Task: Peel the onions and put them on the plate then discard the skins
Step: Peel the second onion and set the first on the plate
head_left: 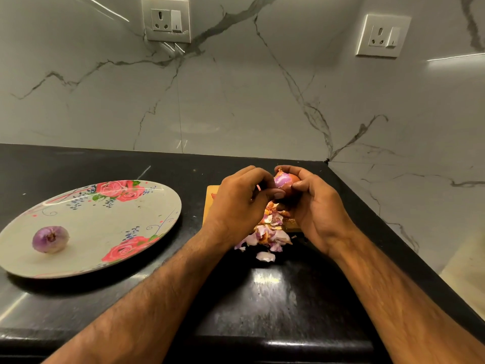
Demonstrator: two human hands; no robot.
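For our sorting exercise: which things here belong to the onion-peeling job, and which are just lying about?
Job: half-peeled purple onion; peeled purple onion; oval floral plate; pile of loose onion skins; wooden chopping board.
Lying about: left white wall socket; right white wall socket.

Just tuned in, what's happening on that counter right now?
A person holds a half-peeled onion in both hands above a wooden cutting board, the left hand pinching at its skin while the right hand grips it. Torn skins lie piled beneath. One peeled onion already sits on the floral plate.
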